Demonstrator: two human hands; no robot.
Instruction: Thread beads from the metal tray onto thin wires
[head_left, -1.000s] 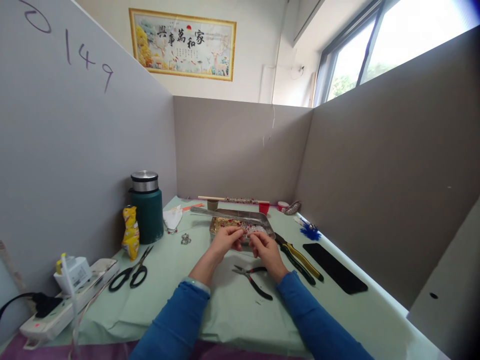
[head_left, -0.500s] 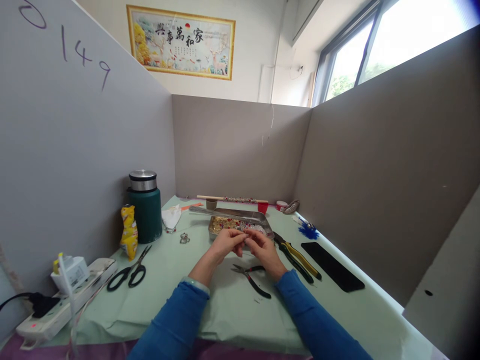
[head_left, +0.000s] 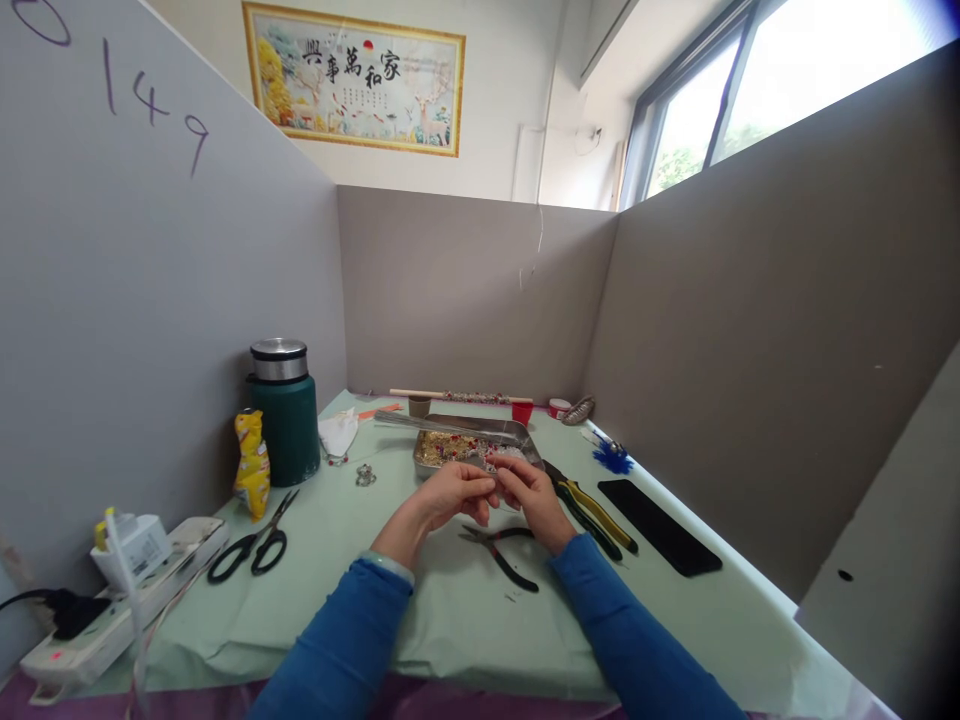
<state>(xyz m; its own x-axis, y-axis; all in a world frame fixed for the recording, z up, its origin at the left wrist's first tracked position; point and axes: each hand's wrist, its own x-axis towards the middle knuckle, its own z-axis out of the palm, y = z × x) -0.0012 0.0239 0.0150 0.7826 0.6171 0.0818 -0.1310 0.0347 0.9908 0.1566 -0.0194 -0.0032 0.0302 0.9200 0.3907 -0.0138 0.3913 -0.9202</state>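
My left hand (head_left: 453, 494) and my right hand (head_left: 534, 500) meet at the fingertips in front of a metal tray (head_left: 421, 468) of gold, red and clear beads. Each hand pinches with thumb and fingers; whatever lies between the tips is too small to name. Thin wires (head_left: 420, 424) rest across the tray. Small pliers (head_left: 504, 560) with dark handles lie spread on the table just below my hands. Larger pliers with yellow and green handles (head_left: 596, 512) lie beside my right hand.
Black scissors (head_left: 259, 545), a green flask (head_left: 289, 430), a yellow packet (head_left: 253, 465) and a power strip (head_left: 127, 600) stand or lie at left. A black flat object (head_left: 660, 527) and a blue tuft (head_left: 613, 457) are at right. Behind are a red cup (head_left: 522, 411) and a beaded stick (head_left: 472, 398).
The view has shifted slightly. My fingertips have moved a little, and the fingers of my right hand are raised and spread somewhat more.
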